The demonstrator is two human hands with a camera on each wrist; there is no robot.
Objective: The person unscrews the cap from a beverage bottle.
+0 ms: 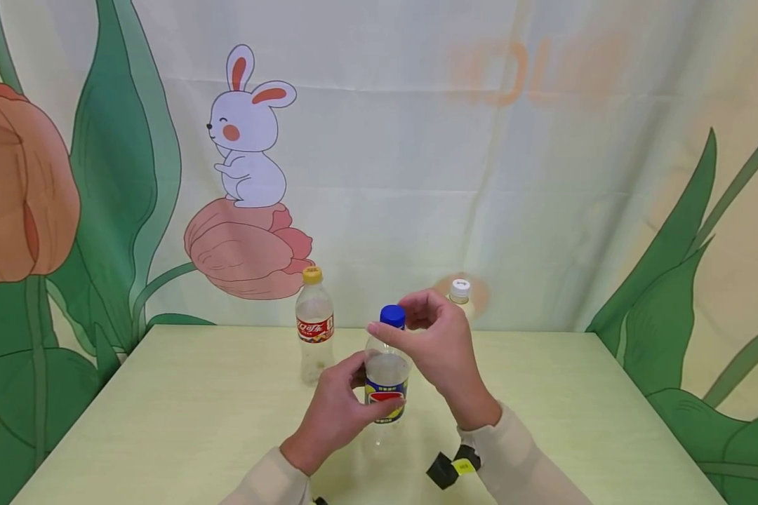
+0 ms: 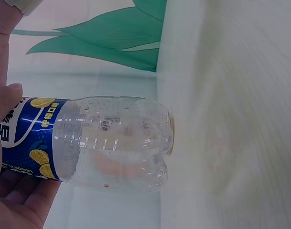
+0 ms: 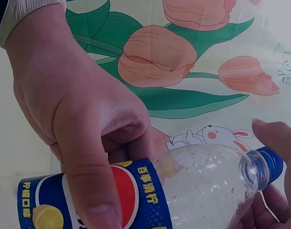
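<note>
A clear plastic bottle [image 1: 388,365] with a blue cap [image 1: 392,315] and a blue lemon-patterned label [image 2: 33,136] stands upright in front of me. My left hand [image 1: 337,410] grips it round the label, thumb across the front. Clear ridged plastic shows below the label in the left wrist view, its base close to the table. My right hand [image 1: 439,340] is at the cap, thumb stretched across the neck's front and fingers behind. In the right wrist view a gap shows between that thumb [image 3: 272,136] and the cap.
Behind to the left stands a clear bottle [image 1: 314,308] with a yellow cap and red label. A white-capped bottle [image 1: 460,289] is mostly hidden behind my right hand. The pale table [image 1: 164,407] ends at a printed curtain [image 1: 379,175].
</note>
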